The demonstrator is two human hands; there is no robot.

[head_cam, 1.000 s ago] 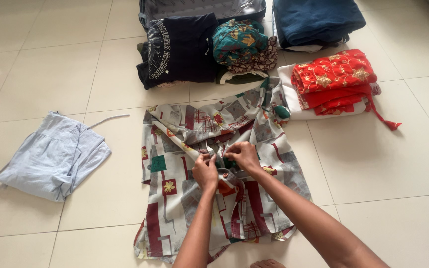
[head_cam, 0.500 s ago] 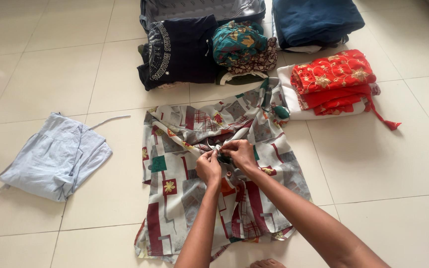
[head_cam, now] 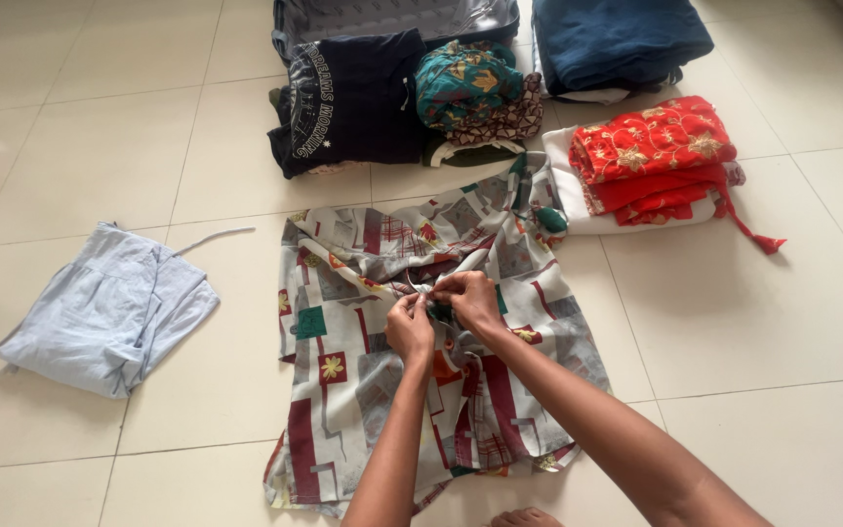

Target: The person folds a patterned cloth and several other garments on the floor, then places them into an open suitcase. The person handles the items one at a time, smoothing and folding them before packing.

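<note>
Both hands are pinching a fold at the middle of a grey patterned cloth garment point(head_cam: 343, 322) with maroon and green squares, which is lying spread on the cream tiled floor point(head_cam: 753, 322). The left hand point(head_cam: 410, 330) and right hand point(head_cam: 468, 301) are sitting side by side, fingers closed on the fabric. Well apart to the left is lying a crumpled pale blue cloth point(head_cam: 109, 307). Beyond the garment are resting a folded navy printed shirt point(head_cam: 348, 98), a teal floral bundle point(head_cam: 470, 83), a folded dark blue pile point(head_cam: 622, 39) and a red embroidered fabric point(head_cam: 656, 156), whose white underlayer is touching the garment's far corner.
</note>
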